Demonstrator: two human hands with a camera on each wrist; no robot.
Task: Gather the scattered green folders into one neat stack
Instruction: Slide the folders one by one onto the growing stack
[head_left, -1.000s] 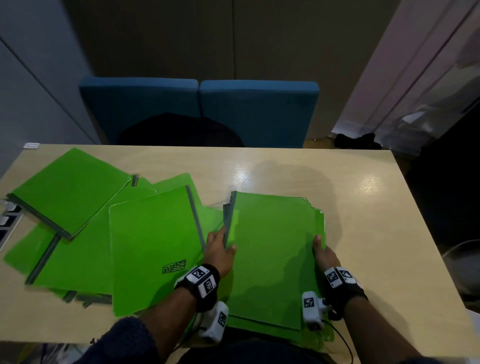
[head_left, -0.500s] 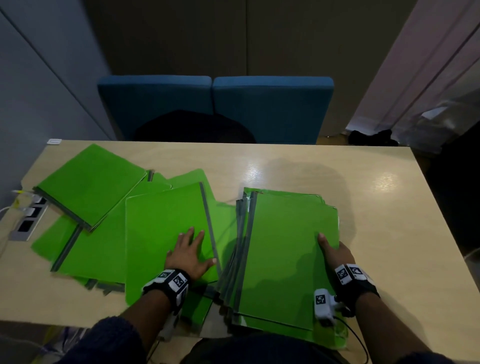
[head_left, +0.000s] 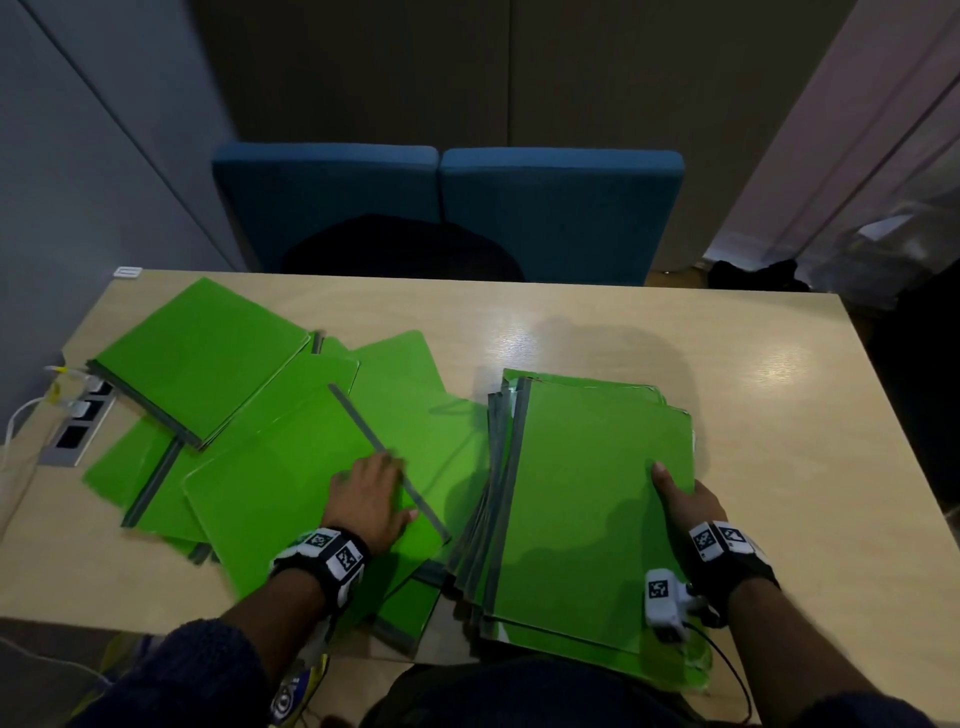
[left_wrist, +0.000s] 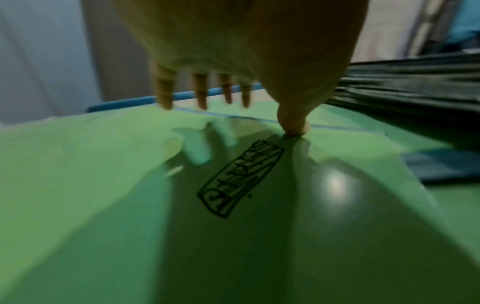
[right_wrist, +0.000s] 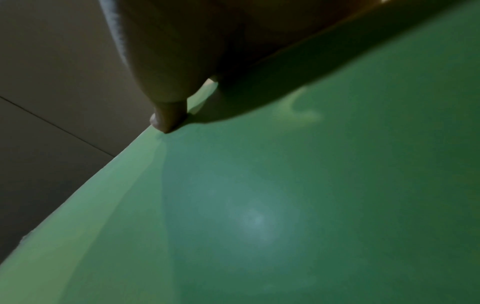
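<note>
left hand (head_left: 370, 499) lies flat, fingers spread, on the loose folder (head_left: 291, 483) just left of the stack (head_left: 582, 499); right hand (head_left: 685, 501) pinches the stack's right edge. next: slide that folder onto the stack.

Pale wooden table (head_left: 597, 332), glossy, with light reflections near its far edge and right side. A stack of green folders (head_left: 587, 499) lies at the near edge, right of centre, its near end overhanging that edge. Loose green folders (head_left: 270, 467) overlap in a spread across the left half, one small pile (head_left: 202, 358) angled toward the far left corner. A recessed socket panel (head_left: 78, 421) with plugged cables sits at the left edge.
</note>
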